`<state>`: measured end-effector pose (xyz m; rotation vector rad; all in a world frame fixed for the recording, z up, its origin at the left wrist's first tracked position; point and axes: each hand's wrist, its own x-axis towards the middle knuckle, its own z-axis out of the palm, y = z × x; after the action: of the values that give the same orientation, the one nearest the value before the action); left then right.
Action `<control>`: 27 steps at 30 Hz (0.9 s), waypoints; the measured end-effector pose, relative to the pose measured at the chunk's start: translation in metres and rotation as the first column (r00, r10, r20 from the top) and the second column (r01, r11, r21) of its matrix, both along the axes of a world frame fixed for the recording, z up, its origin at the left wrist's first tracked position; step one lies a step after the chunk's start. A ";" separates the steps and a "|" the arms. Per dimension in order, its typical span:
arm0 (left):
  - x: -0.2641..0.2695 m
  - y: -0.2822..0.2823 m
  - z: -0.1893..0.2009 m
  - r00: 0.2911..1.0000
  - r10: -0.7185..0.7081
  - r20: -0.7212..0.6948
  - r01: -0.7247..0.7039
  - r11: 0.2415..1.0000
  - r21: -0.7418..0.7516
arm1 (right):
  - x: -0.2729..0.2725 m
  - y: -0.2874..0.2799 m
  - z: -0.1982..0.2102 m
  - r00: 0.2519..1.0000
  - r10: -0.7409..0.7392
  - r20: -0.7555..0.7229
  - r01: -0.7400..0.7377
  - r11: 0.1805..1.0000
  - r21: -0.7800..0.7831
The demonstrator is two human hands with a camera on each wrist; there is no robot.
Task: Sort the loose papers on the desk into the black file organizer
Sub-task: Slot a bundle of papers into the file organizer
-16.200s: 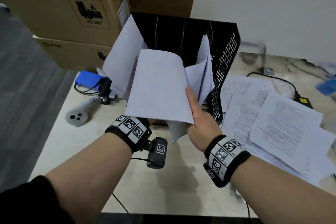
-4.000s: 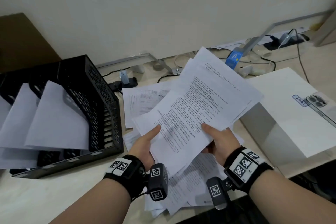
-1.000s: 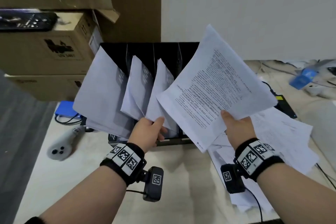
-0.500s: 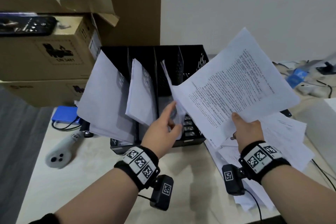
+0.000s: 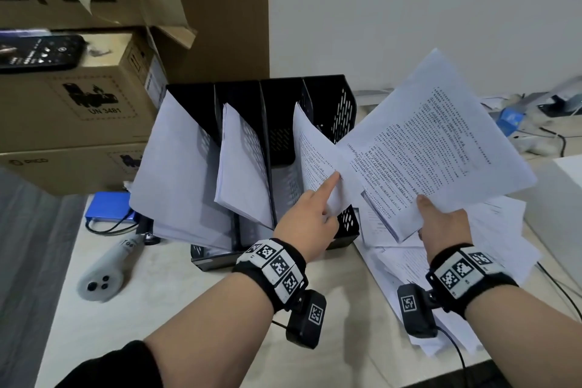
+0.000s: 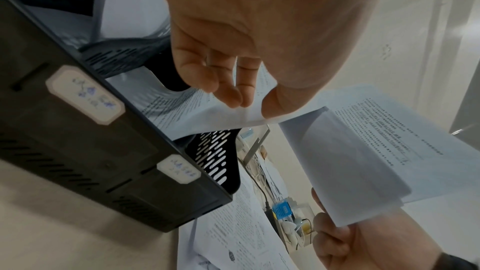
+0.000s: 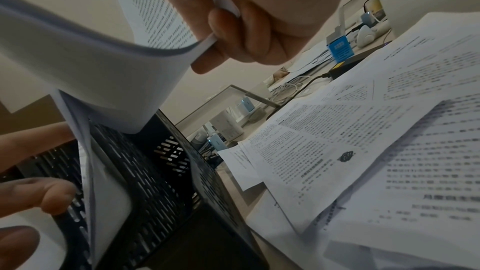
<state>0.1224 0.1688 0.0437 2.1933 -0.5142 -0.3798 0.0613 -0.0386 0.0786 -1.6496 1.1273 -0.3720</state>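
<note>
The black file organizer (image 5: 343, 110) stands mid-desk with four upright slots. White sheets lean out of the two left slots. My left hand (image 5: 330, 195) pinches the printed sheets (image 5: 315, 154) of the third slot between thumb and fingers and draws them rightwards; the left wrist view shows that pinch (image 6: 252, 104) above the organizer's labelled front (image 6: 103, 151). My right hand (image 5: 437, 220) grips a thick stack of printed pages (image 5: 441, 148) by its lower corner, raised to the right of the organizer. The right wrist view shows those fingers (image 7: 226, 28) curled round the stack's edge (image 7: 91, 73).
Loose printed papers (image 5: 491, 246) are spread on the desk under my right hand. Cardboard boxes (image 5: 78, 110) with a phone (image 5: 37, 53) on top stand at the left. A grey controller (image 5: 100, 277) and blue pack (image 5: 107, 208) lie front left, a white box (image 5: 563, 198) at the right.
My left hand has moved from the papers' lower edge to the third bunch and pulled it rightwards. The right hand's stack has shifted right and a little lower.
</note>
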 end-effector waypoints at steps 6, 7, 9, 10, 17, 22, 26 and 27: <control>0.002 -0.002 0.003 1.000 0.001 0.017 -0.001 0.999 0.048 | 0.000 -0.001 -0.003 1.000 -0.019 -0.018 0.020 0.999 0.026; 0.002 -0.002 0.003 1.000 0.002 0.022 -0.003 0.998 0.056 | -0.001 0.000 -0.003 1.000 -0.019 -0.011 0.019 0.999 0.029; 0.001 -0.002 0.002 1.000 0.007 0.025 -0.009 0.998 0.056 | -0.001 0.001 0.000 1.000 -0.016 0.007 0.015 0.999 0.032; 0.001 -0.001 0.001 0.999 0.016 0.028 -0.017 0.999 0.047 | -0.001 0.002 0.001 1.000 -0.009 0.012 0.008 1.000 0.028; 0.000 0.004 -0.004 0.974 0.226 -0.019 -0.225 0.974 0.036 | -0.005 0.003 0.007 0.999 0.016 0.038 -0.017 1.000 0.025; 0.007 0.016 -0.004 0.897 0.376 -0.233 -0.362 0.927 0.103 | -0.008 0.002 0.007 0.996 0.046 0.071 -0.049 0.998 0.042; 0.012 0.032 -0.001 0.890 0.386 -0.243 -0.377 0.923 0.084 | -0.010 0.003 0.011 0.979 0.175 0.100 -0.177 0.984 0.013; 0.013 0.036 0.000 0.894 0.389 -0.224 -0.386 0.921 0.061 | -0.009 0.006 0.015 0.972 0.219 0.084 -0.219 0.976 -0.011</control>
<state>0.1357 0.2048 0.0437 2.1640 0.0599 -0.4143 0.0523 -0.0330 0.0933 -1.7234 0.8723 -0.2972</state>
